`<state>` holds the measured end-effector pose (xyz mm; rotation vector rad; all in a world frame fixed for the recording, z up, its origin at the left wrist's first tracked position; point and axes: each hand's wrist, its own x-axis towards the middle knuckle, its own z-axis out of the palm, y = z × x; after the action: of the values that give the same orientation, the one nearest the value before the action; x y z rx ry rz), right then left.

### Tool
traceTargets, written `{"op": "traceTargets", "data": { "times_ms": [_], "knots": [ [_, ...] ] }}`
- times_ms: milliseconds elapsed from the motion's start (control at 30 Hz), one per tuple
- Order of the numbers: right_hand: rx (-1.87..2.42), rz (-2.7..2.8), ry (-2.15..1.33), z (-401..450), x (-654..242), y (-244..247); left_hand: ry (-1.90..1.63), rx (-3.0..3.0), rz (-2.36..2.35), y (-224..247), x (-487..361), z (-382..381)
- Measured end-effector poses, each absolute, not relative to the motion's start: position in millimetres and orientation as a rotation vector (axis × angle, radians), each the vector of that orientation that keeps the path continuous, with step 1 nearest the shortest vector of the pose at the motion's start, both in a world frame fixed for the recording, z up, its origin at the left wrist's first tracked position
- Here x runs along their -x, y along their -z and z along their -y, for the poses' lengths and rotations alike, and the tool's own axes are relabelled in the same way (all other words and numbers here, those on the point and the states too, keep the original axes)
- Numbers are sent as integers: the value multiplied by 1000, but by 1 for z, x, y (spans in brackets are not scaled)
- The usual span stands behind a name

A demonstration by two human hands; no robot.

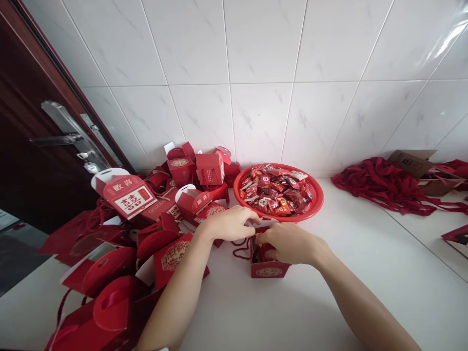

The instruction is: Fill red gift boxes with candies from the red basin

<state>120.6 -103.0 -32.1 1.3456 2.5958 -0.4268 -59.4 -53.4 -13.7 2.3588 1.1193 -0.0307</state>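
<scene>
A small red box (269, 271) with a gold pattern stands open-topped on the white table. The fingers of my right hand (288, 243) reach down inside it, and what they hold, if anything, is hidden. My left hand (234, 222) is at the box's back left edge, its fingers curled near the rim; whether they grip it cannot be made out. A dark red cord (241, 250) lies just left of the box. Behind both hands sits a round red basket (317, 210) full of wrapped candies (278, 190).
Many red gift boxes (133, 199) are heaped along the left side, partly under my left forearm. Dark red ribbons (383, 187) and a brown cardboard box (411, 165) lie at the right by the tiled wall (259, 117). A door handle (62, 140) is at the far left.
</scene>
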Motion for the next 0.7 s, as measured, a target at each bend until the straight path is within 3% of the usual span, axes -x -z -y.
{"op": "traceTargets", "data": {
  "times_ms": [300, 700],
  "knots": [
    [-1317, -2578, 466, 95, -118, 40, 67, -2364, -1147, 9, 58, 55],
    [-1201, -2611, 1020, 95, -149, 17, 57, -2306, -1165, 8, 60, 57]
  ]
}}
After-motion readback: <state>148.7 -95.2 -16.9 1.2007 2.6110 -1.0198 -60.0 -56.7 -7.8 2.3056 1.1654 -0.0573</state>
